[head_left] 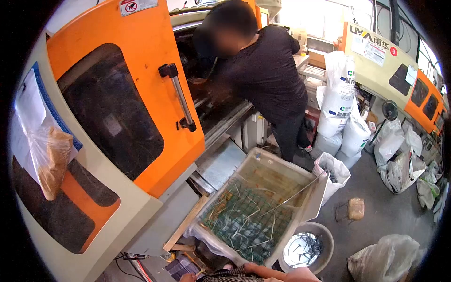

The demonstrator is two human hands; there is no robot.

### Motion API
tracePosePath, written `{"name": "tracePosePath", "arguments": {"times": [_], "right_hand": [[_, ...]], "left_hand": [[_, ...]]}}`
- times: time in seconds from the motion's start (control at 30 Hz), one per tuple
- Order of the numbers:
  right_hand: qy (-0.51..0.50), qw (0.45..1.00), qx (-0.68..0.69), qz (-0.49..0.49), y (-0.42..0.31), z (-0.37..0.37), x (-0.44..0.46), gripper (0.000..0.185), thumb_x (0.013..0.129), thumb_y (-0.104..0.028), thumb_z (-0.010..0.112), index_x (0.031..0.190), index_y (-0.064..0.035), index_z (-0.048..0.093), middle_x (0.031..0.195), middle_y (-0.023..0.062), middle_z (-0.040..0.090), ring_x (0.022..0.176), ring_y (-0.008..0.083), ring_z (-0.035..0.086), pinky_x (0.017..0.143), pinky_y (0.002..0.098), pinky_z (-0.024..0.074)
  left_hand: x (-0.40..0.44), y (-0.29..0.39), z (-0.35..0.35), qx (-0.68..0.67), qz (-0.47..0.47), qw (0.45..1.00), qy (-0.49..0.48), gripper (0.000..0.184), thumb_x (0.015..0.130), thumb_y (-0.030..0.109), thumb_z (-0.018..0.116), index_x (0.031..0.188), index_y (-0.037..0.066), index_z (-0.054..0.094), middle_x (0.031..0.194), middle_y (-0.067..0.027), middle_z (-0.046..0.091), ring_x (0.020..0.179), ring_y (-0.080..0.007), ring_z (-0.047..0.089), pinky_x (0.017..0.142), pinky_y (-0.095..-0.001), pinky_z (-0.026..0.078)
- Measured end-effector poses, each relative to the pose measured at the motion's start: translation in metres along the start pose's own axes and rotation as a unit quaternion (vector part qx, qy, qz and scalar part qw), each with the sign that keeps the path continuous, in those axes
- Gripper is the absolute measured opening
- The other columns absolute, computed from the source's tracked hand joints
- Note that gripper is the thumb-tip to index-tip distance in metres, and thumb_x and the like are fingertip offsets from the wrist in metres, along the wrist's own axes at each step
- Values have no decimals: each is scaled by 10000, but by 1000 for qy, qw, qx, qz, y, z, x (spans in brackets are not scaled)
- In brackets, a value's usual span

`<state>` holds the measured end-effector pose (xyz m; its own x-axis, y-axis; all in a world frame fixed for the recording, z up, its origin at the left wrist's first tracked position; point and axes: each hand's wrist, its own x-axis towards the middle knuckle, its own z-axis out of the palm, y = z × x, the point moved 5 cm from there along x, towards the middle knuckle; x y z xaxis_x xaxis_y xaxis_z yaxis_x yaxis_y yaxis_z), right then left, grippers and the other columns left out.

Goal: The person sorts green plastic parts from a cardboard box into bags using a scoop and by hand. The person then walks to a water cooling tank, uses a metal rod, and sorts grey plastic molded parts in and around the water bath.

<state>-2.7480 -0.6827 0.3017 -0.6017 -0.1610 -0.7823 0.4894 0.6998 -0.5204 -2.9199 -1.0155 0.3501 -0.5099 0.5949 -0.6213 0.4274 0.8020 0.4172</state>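
Observation:
Along the bottom edge, my right hand point(257, 270) rests against dark patterned cloth point(228, 278) at my body, its fingers mostly hidden. Only a small piece of my left hand point(189, 278) shows at the same edge, cut off by the frame. Nothing can be made out in either hand. Just ahead stands a large whitish plastic tub point(307, 207) with murky water, green netting point(242, 218) and pale thin strips. A long thin rod point(286, 199) lies across it. Beside the tub, a round basin point(327, 263) contains dark small parts point(307, 246).
Another person point(268, 70) leans into an orange and cream machine point(181, 155) with a sliding door and handle point(181, 98). White sacks point(336, 103) stand behind the tub. A small stool point(355, 209) and a plastic bag point(385, 258) are on the floor at right.

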Motion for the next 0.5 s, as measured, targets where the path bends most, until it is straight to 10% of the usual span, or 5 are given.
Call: {"name": "tracePosePath", "arguments": {"times": [0.5], "right_hand": [[5, 1000, 9, -4, -3, 13, -2, 455, 749, -357, 541, 1109, -78, 546, 1090, 175, 569, 1023, 323, 536, 853, 423, 429]], "left_hand": [[9, -32, 17, 82, -1, 996, -37, 332, 809, 385, 497, 865, 81, 618, 750, -163, 619, 733, -335, 595, 648, -425, 459]]}}
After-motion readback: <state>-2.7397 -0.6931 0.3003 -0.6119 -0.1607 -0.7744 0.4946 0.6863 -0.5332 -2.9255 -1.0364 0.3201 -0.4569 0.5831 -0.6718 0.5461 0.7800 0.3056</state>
